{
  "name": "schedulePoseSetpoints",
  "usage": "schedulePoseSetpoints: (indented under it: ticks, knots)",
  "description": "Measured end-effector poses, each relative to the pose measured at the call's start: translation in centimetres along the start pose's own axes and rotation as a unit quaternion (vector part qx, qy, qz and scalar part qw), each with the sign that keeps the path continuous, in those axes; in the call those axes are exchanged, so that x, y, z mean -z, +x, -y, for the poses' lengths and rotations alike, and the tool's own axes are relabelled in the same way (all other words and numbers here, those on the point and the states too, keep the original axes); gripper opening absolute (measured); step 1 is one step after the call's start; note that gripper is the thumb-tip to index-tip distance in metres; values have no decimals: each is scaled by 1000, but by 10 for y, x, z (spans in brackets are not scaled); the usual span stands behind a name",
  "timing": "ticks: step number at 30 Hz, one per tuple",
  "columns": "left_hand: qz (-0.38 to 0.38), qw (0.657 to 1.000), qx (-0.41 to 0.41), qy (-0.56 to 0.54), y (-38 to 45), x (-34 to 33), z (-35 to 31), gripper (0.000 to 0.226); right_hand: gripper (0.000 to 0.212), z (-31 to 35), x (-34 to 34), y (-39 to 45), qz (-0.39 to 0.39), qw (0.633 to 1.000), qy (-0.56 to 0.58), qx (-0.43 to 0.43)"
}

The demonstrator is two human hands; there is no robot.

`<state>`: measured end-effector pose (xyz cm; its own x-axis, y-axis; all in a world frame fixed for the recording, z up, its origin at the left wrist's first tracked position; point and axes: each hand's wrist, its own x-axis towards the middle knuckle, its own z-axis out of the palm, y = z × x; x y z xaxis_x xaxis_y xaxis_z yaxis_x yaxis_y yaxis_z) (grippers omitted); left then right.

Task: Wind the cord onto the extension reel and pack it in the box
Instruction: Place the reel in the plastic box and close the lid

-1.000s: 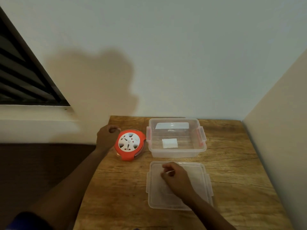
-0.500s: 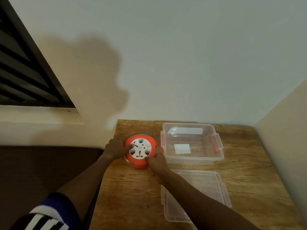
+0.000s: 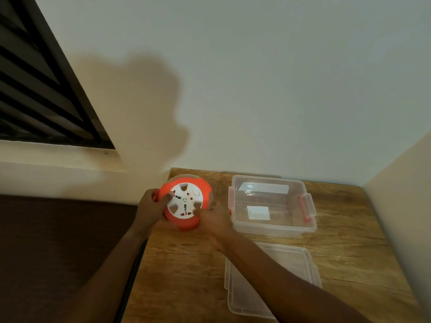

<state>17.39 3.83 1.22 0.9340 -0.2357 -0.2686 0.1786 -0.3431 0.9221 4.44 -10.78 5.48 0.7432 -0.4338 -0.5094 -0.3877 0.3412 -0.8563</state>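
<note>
Now you are holding the extension reel (image 3: pixel 186 202) with both hands, whereas a second ago only your left hand was beside it and your right was resting on the lid; since half a second ago the reel is tilting up, its white socket face turning toward you and its far edge lifting off the bench (image 3: pixel 186 271). It is sitting at the bench's far left corner, just left of the clear box (image 3: pixel 272 203), which is standing open with red latches and a white slip lying inside. Its lid (image 3: pixel 291 264) is lying flat on the bench nearer you, partly hidden under your right forearm. Your left hand (image 3: pixel 151 206) is keeping its grip clamped on the reel's left rim, thumb over the orange edge. Your right hand (image 3: pixel 213 217) is gripping the lower right rim, fingertips pressing on the white face, between reel and box.
</note>
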Motion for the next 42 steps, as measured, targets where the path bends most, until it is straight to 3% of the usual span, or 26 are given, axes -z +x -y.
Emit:
schedulePoseSetpoints:
  ticks: [4,11,15,18,21,26,31,35,42]
  knots:
    - [10,994,-76,-80,-16,-18,-46,34,42,29,34,-16,19,997,65,27]
    - [132,976,-172,2,-42,-107,-116,64,47,65,138,-26,-97,992,45,73]
    - [154,983,-104,-8,-51,-169,-129,71,44,68,195,-25,-143,988,-10,59]
    - [177,980,-7,-89,-54,-202,-126,64,32,67,230,-22,-155,984,-61,68]
    - [189,973,61,-115,-58,-220,-116,65,36,65,252,-17,-150,966,-192,89]
    - [184,977,74,-81,-63,-233,-103,60,41,59,271,-7,-121,924,-347,107]
    - [172,981,73,-47,-67,-238,-90,54,52,48,280,15,-99,887,-446,68]
    - [160,982,97,-28,-70,-241,-79,48,54,45,280,28,-93,799,-589,70]
    - [151,982,107,30,-63,-246,-71,48,47,42,273,38,-62,792,-606,47]
